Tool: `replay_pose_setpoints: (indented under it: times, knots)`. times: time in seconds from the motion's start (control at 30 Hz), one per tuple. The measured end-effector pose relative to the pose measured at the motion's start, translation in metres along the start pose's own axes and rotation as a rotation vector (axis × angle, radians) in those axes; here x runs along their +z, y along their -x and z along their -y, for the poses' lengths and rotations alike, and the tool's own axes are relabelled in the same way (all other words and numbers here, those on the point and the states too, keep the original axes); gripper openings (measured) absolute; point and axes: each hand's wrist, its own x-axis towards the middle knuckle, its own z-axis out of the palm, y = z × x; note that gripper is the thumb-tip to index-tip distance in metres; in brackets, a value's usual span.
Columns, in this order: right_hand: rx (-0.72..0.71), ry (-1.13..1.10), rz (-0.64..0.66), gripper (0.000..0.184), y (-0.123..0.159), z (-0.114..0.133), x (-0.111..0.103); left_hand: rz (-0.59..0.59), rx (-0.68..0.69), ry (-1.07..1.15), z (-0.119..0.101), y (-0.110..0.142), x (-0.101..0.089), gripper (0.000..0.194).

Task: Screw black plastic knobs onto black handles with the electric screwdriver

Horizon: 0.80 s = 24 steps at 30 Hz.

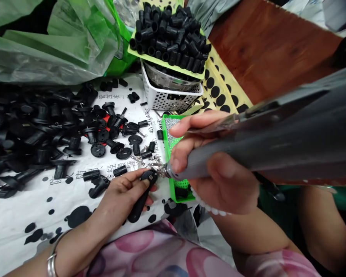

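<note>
My left hand (127, 192) pinches a black plastic part (138, 207) with a rounded end and a longer stem, just above the white printed sheet. My right hand (213, 165) is wrapped round a grey electric screwdriver (265, 142), which lies slantwise from the upper right. Its metal tip (162, 170) meets the end of the black part, close to my left fingertips; whether a screw sits there is too small to tell. Small metal strips and black sleeves (120, 171) lie beside my left hand. Behind my right hand is a green tray (165, 144) of tiny silvery pieces.
Many black knob-like parts (43, 127) are heaped on the printed sheet (75, 200) at left. A white perforated basket (173, 100) carries a metal bowl and a yellow board of black tubes (170, 34). Green plastic bags (75, 42) lie at the back left; a reddish-brown board (262, 50) is at right.
</note>
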Motion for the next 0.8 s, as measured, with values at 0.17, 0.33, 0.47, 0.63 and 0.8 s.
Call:
replay_pose_setpoints:
  times: [0.17,0.33,0.47,0.63,0.8]
  knots:
    - [-0.02,0.113,-0.008,0.031,0.002,-0.012,0.002,0.014,0.0,-0.022,-0.002,0.001,0.001,0.044]
    - [-0.086,0.059,0.028,0.027,0.001,-0.019,0.005,0.016,0.009,-0.034,-0.002,0.001,0.001,0.046]
    - [-0.095,0.028,0.043,0.022,0.0,-0.022,0.006,0.014,0.013,-0.049,-0.002,0.001,0.002,0.045]
    - [-0.095,0.039,0.027,0.024,0.0,-0.023,0.005,0.022,0.014,-0.049,-0.002,0.001,0.002,0.045]
    - [-0.072,0.053,0.014,0.026,0.001,-0.023,0.005,0.021,0.014,-0.054,-0.003,0.0,0.002,0.042]
